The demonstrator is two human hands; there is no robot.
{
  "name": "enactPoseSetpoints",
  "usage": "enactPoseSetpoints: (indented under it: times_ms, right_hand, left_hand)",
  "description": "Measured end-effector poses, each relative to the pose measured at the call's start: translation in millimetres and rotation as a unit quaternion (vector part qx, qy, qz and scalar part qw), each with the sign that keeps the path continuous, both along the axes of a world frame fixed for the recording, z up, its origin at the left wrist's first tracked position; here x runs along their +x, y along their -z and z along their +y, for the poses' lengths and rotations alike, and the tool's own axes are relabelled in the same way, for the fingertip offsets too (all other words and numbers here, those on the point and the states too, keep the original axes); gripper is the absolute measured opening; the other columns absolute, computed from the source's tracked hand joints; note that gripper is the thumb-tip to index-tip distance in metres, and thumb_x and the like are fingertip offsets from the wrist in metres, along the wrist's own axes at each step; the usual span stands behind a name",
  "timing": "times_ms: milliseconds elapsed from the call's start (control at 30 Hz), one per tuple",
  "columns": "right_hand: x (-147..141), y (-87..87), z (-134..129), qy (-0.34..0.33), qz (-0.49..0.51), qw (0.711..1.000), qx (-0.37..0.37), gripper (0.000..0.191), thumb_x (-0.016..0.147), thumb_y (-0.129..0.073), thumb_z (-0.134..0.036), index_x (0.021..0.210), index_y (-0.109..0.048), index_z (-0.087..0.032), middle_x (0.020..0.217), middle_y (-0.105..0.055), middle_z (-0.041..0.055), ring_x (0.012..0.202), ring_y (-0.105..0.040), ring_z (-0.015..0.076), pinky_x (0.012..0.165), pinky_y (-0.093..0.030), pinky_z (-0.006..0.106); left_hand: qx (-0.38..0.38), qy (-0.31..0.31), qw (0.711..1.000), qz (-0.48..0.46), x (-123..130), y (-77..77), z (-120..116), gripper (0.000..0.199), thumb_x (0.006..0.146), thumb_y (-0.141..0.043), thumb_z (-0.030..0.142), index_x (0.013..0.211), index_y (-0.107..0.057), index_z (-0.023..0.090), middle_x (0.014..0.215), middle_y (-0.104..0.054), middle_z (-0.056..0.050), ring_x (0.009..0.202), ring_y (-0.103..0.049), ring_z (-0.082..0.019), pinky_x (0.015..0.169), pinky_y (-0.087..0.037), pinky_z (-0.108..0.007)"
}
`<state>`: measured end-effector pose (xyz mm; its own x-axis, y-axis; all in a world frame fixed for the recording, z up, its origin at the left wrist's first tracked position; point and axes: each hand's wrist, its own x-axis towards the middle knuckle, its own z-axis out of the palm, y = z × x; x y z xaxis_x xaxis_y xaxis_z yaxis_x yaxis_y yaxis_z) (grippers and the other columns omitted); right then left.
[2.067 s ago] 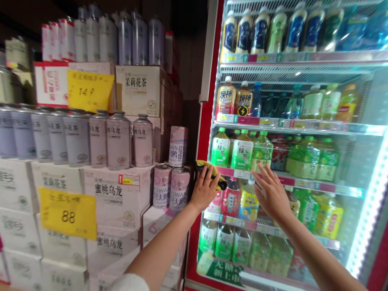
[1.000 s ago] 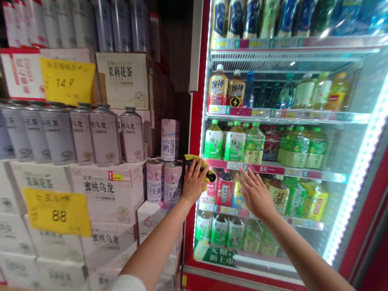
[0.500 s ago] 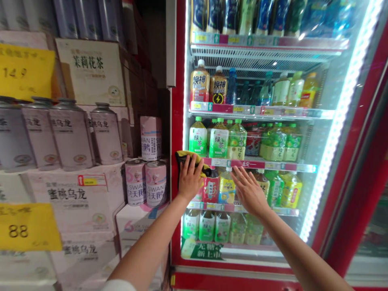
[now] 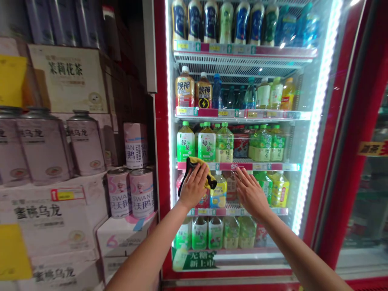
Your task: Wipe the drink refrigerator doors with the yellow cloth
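Observation:
My left hand (image 4: 194, 185) presses a yellow and black cleaning cloth (image 4: 211, 182) flat against the glass door (image 4: 242, 141) of a lit drinks fridge. The cloth's dark edge shows left of my fingers and its yellow part to the right. A little to the right, my right hand (image 4: 252, 194) is held up with its palm toward the glass, its fingers stretched out and nothing in it. Whether that palm touches the glass I cannot tell. Behind the hands, a yellow-labelled drink bottle (image 4: 218, 190) and green tea bottles (image 4: 207, 141) stand on the shelves.
The fridge's red frame (image 4: 163, 161) runs down the left side. Close beside it are pink cans (image 4: 142, 192) on stacked cartons (image 4: 51, 214), with tall pink canisters (image 4: 85, 141) further left. Another glass-fronted cabinet (image 4: 363, 202) stands at the right.
The view has shifted right, so the fridge sits further left in it. My left hand and the cloth have moved right across the glass, away from the frame. My right hand stays outstretched.

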<state>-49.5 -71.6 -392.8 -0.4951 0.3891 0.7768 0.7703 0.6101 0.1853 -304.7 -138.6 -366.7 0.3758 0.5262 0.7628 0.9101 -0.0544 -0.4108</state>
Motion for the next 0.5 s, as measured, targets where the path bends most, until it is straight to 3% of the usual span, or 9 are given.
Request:
enactPoseSetpoints:
  times_ms: [67, 133, 233, 300, 367, 433, 500]
  right_hand:
    - [4.5, -5.7, 1.2, 0.005, 0.012, 1.0, -0.004, 0.053, 0.099, -0.041, -0.016, 0.151, -0.051, -0.013, 0.168, -0.03, 0.0092, 0.157, -0.026, 0.0274, 0.124, -0.033, 0.048]
    - [7.7, -10.0, 1.5, 0.007, 0.017, 1.0, -0.005, 0.053, 0.099, -0.041, -0.015, 0.151, -0.05, -0.014, 0.168, -0.03, 0.0093, 0.157, -0.025, 0.0276, 0.124, -0.033, 0.048]
    - [11.9, -10.1, 1.4, 0.008, 0.014, 1.0, -0.004, 0.054, 0.098, -0.041, -0.015, 0.152, -0.05, -0.014, 0.168, -0.03, 0.0094, 0.157, -0.026, 0.028, 0.123, -0.034, 0.05]
    - [15.0, -6.8, 1.5, 0.01, 0.015, 1.0, -0.006, 0.055, 0.098, -0.042, -0.015, 0.152, -0.049, -0.016, 0.168, -0.03, 0.009, 0.157, -0.026, 0.028, 0.123, -0.034, 0.051]
    - [18.1, -3.9, 1.9, 0.013, 0.017, 1.0, -0.009, 0.054, 0.099, -0.042, -0.017, 0.152, -0.049, -0.018, 0.168, -0.031, 0.0084, 0.157, -0.027, 0.0284, 0.123, -0.035, 0.052]
    - [20.9, -3.6, 2.1, 0.02, 0.021, 1.0, -0.011, 0.052, 0.1, -0.042, -0.018, 0.151, -0.051, -0.019, 0.167, -0.033, 0.008, 0.156, -0.028, 0.0291, 0.122, -0.035, 0.052]
    - [23.0, -5.9, 1.9, 0.029, 0.023, 0.999, -0.01, 0.05, 0.1, -0.041, -0.018, 0.148, -0.054, -0.019, 0.166, -0.035, 0.0074, 0.156, -0.03, 0.0297, 0.121, -0.037, 0.052]
  left_hand:
    - [0.027, -0.009, 0.998, -0.059, 17.9, -17.6, 11.1, 0.094, 0.091, -0.06, 0.029, 0.164, -0.005, 0.005, 0.171, -0.017, -0.019, 0.16, -0.007, -0.03, 0.128, -0.026, -0.051]
    - [0.027, -0.002, 0.998, -0.057, 36.2, -22.4, 21.4, 0.093, 0.091, -0.058, 0.029, 0.163, -0.004, 0.004, 0.171, -0.015, -0.019, 0.16, -0.005, -0.03, 0.129, -0.025, -0.051]
    - [0.001, -0.009, 1.0, 0.009, 42.5, 7.4, 20.6, 0.083, 0.094, -0.052, 0.029, 0.163, -0.013, 0.007, 0.17, -0.02, -0.016, 0.16, -0.011, -0.029, 0.129, -0.026, -0.05]
    - [0.003, -0.015, 0.998, 0.056, 33.4, 36.8, 11.4, 0.075, 0.095, -0.049, 0.026, 0.162, -0.021, 0.006, 0.169, -0.023, -0.014, 0.159, -0.015, -0.028, 0.128, -0.029, -0.047]
    - [0.011, -0.004, 0.995, 0.102, 25.0, 51.7, 4.4, 0.07, 0.096, -0.047, 0.021, 0.161, -0.026, 0.008, 0.168, -0.027, -0.012, 0.158, -0.018, -0.026, 0.127, -0.03, -0.044]
    - [0.015, -0.011, 0.996, 0.091, 26.1, 42.3, 5.8, 0.07, 0.096, -0.047, 0.021, 0.161, -0.025, 0.007, 0.169, -0.026, -0.012, 0.159, -0.016, -0.025, 0.127, -0.031, -0.044]
    - [0.015, -0.037, 0.999, 0.03, 37.2, 16.6, 14.8, 0.076, 0.096, -0.049, 0.025, 0.162, -0.018, 0.004, 0.17, -0.021, -0.014, 0.159, -0.011, -0.027, 0.128, -0.029, -0.047]
